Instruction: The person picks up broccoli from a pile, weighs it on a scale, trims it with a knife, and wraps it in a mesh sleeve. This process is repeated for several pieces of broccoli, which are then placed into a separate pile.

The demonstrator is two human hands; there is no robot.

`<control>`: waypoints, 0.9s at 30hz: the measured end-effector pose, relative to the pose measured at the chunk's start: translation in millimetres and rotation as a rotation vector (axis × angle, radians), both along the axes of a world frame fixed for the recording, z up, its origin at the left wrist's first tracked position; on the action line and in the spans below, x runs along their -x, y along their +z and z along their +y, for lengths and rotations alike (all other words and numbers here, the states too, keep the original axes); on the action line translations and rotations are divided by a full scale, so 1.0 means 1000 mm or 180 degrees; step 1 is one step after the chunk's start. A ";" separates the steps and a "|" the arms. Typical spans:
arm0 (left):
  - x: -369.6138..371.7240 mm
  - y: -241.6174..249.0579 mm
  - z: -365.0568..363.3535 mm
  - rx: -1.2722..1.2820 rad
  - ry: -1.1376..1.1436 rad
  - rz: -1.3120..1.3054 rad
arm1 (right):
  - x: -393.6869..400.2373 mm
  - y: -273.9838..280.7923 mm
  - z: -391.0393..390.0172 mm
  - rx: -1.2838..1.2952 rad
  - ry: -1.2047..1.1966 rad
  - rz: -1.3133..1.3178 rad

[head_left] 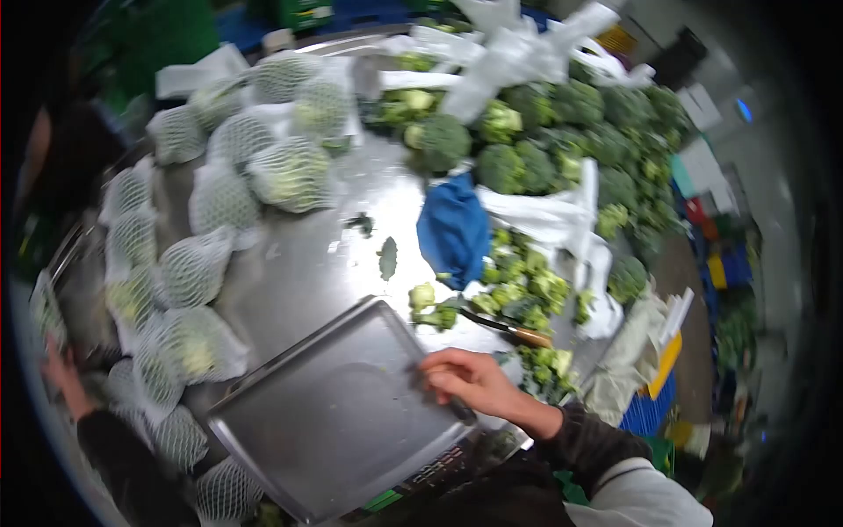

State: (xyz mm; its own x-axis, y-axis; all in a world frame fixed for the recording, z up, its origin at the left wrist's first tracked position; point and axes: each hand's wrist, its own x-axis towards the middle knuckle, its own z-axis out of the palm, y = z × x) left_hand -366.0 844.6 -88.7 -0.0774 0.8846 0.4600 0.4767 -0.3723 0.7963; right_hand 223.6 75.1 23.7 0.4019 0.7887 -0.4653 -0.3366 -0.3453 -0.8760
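At the far left edge, my left hand [64,376] reaches out with its fingers at the lower end of a broccoli head in white foam netting [46,309]; the grip is small and blurred. My right hand [468,379] is over the right rim of a scale with a bare metal pan [329,422], thumb and fingers curled together; what they hold, if anything, is hidden. Just above this hand lies a knife with a wooden handle [531,336], beside cut broccoli pieces [527,285]. A blue cloth [454,230] lies beyond the pan.
Several netted broccoli heads [290,171] cover the left of the metal table [299,255]. Bare broccoli heads [575,105] are piled at the back right, with white foam nets [500,61] over them. Leaf scraps [387,258] lie mid-table. The scale's keypad [439,465] faces me.
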 end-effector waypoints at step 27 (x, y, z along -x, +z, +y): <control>-0.362 0.156 -0.683 0.1994 -0.2021 0.0360 | -0.320 -0.070 -0.400 0.1522 -0.1732 -0.4294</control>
State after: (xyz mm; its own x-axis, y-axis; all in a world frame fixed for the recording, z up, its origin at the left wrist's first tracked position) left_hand -4.2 162.0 66.8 0.5281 0.8365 -0.1458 0.4169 -0.1058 0.9028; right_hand 543.8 -325.1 -46.5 0.9020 0.2977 0.3128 0.4192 -0.7773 -0.4692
